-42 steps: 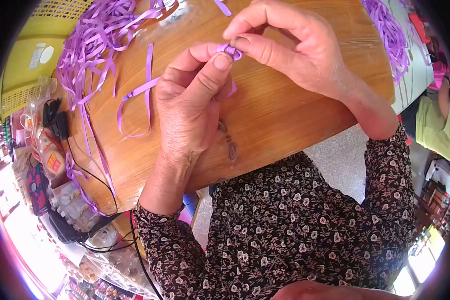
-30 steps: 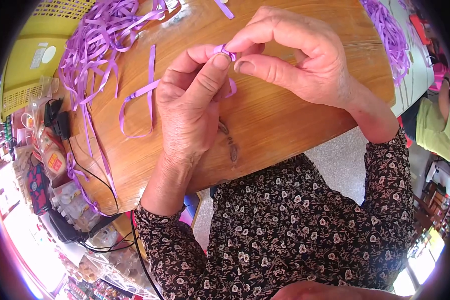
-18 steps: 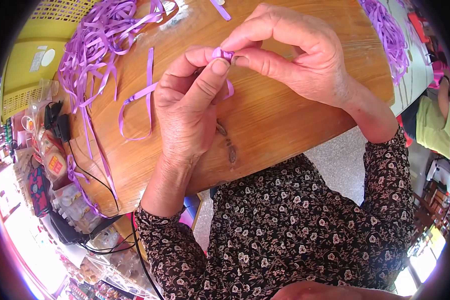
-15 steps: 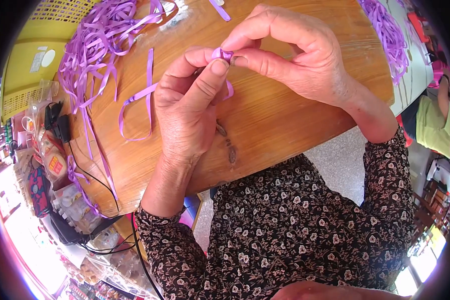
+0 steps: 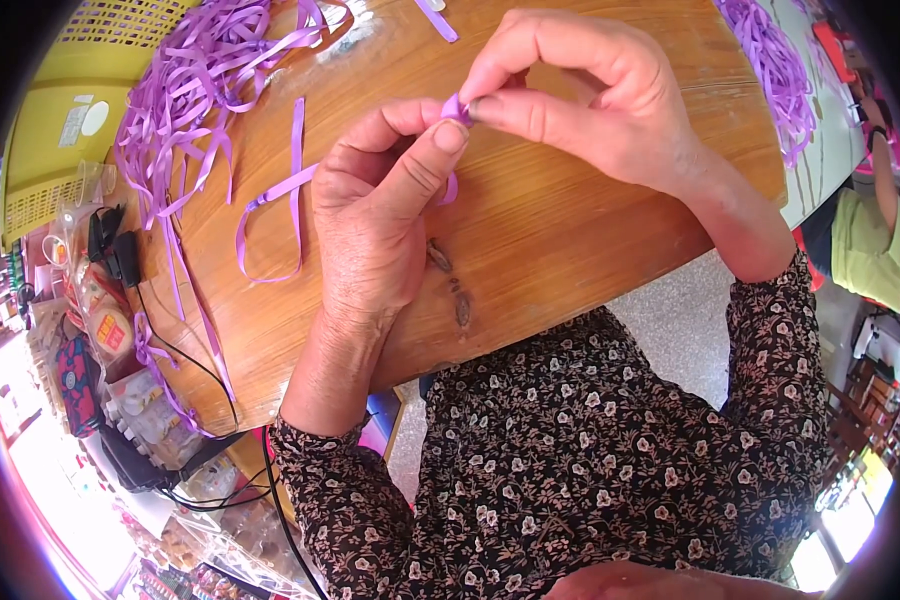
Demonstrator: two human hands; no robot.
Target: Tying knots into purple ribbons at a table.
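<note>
Between my two hands is a small folded loop of purple ribbon (image 5: pixel 455 108), raised over the wooden table (image 5: pixel 550 260). My left hand (image 5: pixel 380 205) pinches it between thumb and index finger. From the other side, my right hand (image 5: pixel 600 110) grips the same ribbon with thumb and fingertip. The ribbon's tail hangs behind my left hand and comes out on its left side, where a curved length (image 5: pixel 270 200) lies on the wood. The exact fold is partly hidden by my fingertips.
A tangled heap of purple ribbons (image 5: pixel 205 90) lies at the far left, beside a yellow plastic basket (image 5: pixel 45 110). Another ribbon bundle (image 5: pixel 770 75) hangs over the table's right side. A black cable (image 5: pixel 185 355) runs along the left edge. Another person's yellow-green top (image 5: pixel 870 245) shows at right.
Both hands have shifted slightly to the right with the ribbon. The loop between my fingertips now looks smaller and more tightly pinched.
</note>
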